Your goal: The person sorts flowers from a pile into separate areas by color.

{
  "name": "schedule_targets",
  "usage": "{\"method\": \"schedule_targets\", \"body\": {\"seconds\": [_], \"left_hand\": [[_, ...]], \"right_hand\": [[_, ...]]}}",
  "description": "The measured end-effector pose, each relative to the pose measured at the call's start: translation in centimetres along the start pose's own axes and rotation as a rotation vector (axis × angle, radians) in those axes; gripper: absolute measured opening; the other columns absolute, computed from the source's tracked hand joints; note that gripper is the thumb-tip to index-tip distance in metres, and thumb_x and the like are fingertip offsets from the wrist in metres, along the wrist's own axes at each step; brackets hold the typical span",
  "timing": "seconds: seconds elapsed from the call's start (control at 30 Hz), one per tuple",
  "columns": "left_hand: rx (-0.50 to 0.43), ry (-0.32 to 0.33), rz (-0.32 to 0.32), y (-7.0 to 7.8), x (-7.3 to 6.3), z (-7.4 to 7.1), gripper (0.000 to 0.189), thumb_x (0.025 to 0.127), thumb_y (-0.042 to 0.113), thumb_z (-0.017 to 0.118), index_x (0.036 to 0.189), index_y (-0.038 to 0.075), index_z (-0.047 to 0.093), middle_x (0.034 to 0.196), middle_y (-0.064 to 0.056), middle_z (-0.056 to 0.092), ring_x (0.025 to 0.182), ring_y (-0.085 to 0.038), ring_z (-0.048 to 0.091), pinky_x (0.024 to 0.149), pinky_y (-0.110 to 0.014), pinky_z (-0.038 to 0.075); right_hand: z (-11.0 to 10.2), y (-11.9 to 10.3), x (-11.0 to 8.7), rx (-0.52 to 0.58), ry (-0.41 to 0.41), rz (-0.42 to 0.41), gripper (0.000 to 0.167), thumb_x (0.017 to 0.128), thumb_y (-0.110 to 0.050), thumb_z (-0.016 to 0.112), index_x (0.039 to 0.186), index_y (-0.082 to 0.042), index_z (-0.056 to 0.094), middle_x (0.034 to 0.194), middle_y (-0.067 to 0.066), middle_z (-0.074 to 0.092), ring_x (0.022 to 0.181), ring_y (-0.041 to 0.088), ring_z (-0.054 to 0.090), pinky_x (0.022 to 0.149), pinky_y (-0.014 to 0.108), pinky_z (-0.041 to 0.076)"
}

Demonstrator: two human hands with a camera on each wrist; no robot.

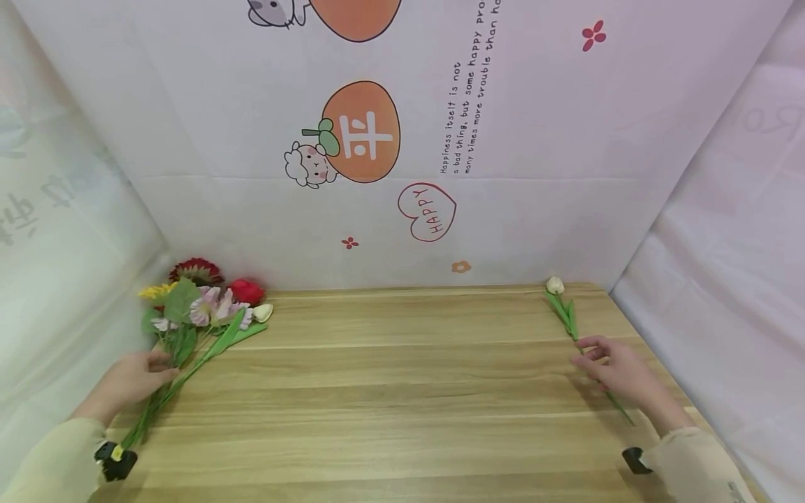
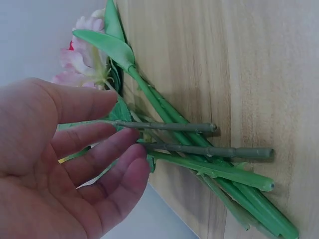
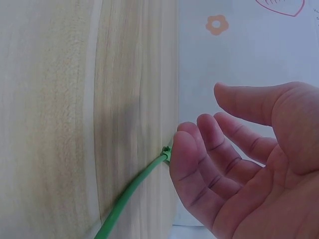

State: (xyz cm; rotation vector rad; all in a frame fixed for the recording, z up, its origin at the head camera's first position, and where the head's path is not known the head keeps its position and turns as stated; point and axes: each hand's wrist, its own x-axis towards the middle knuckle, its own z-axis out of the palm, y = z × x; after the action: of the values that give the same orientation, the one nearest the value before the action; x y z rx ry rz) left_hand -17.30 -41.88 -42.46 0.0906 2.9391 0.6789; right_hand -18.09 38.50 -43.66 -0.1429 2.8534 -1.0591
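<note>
On the left of the table lies a bunch of artificial flowers, with a pink-white blossom (image 1: 214, 306), a red flower (image 1: 246, 291), a dark red bloom (image 1: 196, 270) and a yellow one (image 1: 157, 290). My left hand (image 1: 135, 377) is at their stems (image 2: 214, 149), thumb and fingers apart, the fingertips overlapping the stems in the left wrist view. At the right lies a single white tulip (image 1: 555, 285) with green leaves. Beside its thin stem (image 3: 124, 199) is my right hand (image 1: 613, 367), fingers loosely bent and the thumb held away from them; nothing is gripped.
The wooden table (image 1: 402, 391) stretches between the two hands. A white printed cloth (image 1: 534, 175) hangs behind it, and white cloth sides (image 1: 742, 244) rise at left and right. Dark straps (image 1: 116, 461) sit at the wrists.
</note>
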Motion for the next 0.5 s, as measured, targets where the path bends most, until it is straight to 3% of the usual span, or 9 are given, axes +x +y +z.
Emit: {"method": "schedule_targets", "body": {"seconds": [0.23, 0.5], "left_hand": [[0.052, -0.016, -0.02, -0.18, 0.7, 0.23, 0.053, 0.092, 0.019, 0.073, 0.115, -0.025, 0.057, 0.104, -0.036, 0.066, 0.097, -0.054, 0.062, 0.082, -0.063, 0.053], [0.005, -0.02, -0.057, -0.64, 0.92, 0.4, 0.049, 0.088, 0.014, 0.075, 0.114, -0.024, 0.057, 0.097, -0.032, 0.069, 0.088, -0.046, 0.068, 0.078, -0.058, 0.055]], "right_hand": [[0.3, 0.29, 0.03, 0.024, 0.001, 0.017, 0.053, 0.101, -0.03, 0.065, 0.136, 0.007, 0.05, 0.112, 0.022, 0.063, 0.071, 0.024, 0.065, 0.057, 0.035, 0.057], [0.48, 0.39, -0.02, 0.055, 0.007, 0.03, 0.051, 0.101, -0.026, 0.066, 0.135, 0.008, 0.051, 0.109, 0.022, 0.064, 0.072, 0.025, 0.065, 0.058, 0.035, 0.058]]}}
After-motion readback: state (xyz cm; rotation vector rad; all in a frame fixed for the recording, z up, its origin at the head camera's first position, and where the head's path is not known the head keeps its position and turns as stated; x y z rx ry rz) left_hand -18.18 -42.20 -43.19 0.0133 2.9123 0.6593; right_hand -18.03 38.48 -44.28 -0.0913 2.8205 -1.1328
